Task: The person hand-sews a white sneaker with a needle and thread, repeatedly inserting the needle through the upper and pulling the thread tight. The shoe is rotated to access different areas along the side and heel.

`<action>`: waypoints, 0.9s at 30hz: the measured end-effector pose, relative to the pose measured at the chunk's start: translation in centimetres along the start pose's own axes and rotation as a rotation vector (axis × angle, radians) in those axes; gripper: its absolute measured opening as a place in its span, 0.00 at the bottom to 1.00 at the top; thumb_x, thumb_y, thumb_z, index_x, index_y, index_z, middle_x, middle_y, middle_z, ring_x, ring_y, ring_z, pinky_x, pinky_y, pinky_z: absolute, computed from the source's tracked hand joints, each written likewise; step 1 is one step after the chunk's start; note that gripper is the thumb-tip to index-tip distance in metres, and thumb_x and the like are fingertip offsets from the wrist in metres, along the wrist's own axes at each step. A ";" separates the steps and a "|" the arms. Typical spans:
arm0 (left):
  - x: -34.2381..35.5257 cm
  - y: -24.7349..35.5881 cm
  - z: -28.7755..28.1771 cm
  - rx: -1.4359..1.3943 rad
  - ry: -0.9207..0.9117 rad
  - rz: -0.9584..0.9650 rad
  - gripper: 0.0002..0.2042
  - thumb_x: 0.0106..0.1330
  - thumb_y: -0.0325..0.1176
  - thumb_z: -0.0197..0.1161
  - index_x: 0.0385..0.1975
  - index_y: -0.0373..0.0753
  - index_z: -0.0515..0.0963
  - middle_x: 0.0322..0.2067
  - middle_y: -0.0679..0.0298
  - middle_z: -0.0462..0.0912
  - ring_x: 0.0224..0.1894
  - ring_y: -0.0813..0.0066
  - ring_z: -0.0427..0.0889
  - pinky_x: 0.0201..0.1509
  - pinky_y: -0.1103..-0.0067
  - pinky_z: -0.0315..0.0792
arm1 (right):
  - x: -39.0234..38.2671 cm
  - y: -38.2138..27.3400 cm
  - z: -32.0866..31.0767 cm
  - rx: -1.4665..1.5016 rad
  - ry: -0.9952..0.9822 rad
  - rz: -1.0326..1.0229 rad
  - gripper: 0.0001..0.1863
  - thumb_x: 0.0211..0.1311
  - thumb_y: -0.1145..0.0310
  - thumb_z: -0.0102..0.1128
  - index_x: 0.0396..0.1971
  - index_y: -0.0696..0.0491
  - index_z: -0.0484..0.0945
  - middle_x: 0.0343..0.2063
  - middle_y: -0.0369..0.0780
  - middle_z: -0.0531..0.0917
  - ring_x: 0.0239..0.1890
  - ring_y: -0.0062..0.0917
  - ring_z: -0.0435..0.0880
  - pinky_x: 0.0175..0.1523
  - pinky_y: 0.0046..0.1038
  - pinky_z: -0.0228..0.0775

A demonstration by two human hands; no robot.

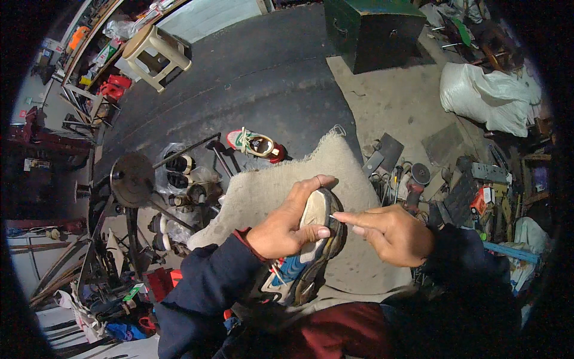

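A sneaker (291, 268) with a beige toe, blue side panels and a dark sole lies on its side over my lap, its toe pointing away from me. My left hand (287, 224) is closed around its forefoot, thumb across the upper. My right hand (391, 233) is at the toe's right edge, index finger stretched to the seam between upper and sole. Its other fingers are curled, and whatever they pinch is hidden or too small to name. A beige cloth (263, 188) is spread under the shoe and hands.
Beyond the cloth stands a red, white and green sneaker (256, 145). Left are a metal machine with a round wheel (133, 179) and several shoes (179, 179). An angle grinder (417, 182) lies among tools on the right. Farther off are a plastic stool (156, 54), green chest (376, 33) and white sack (487, 96).
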State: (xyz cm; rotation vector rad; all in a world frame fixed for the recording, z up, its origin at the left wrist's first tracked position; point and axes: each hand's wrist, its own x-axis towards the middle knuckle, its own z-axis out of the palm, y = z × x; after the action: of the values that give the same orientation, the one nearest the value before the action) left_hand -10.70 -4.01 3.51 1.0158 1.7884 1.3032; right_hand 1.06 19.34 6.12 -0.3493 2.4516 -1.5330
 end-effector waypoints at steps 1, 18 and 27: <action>-0.1 -0.3 -0.1 -0.043 -0.016 -0.003 0.39 0.65 0.39 0.69 0.72 0.37 0.55 0.66 0.47 0.63 0.72 0.51 0.60 0.76 0.64 0.55 | 0.0 0.1 0.2 0.044 0.027 -0.036 0.22 0.65 0.77 0.57 0.60 0.55 0.79 0.32 0.55 0.83 0.28 0.50 0.82 0.35 0.40 0.73; -0.3 0.2 0.1 0.078 -0.034 0.027 0.38 0.64 0.42 0.68 0.71 0.39 0.58 0.64 0.47 0.66 0.70 0.49 0.63 0.74 0.63 0.57 | -0.9 0.2 -2.0 0.179 -0.240 0.186 0.24 0.76 0.72 0.46 0.70 0.53 0.70 0.15 0.39 0.66 0.19 0.18 0.63 0.28 0.26 0.60; -0.4 0.4 1.2 0.135 -0.003 -0.007 0.33 0.64 0.35 0.67 0.68 0.38 0.61 0.64 0.53 0.67 0.71 0.57 0.63 0.76 0.66 0.54 | -6.0 3.5 3.8 -0.311 0.142 0.040 0.22 0.78 0.63 0.48 0.67 0.53 0.73 0.21 0.34 0.73 0.23 0.17 0.67 0.30 0.25 0.63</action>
State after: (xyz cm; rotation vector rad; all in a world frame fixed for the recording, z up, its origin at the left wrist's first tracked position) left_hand -9.39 -3.82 3.61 1.0818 1.8966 1.1891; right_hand 7.65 19.51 1.78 -0.2482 2.7948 -1.1976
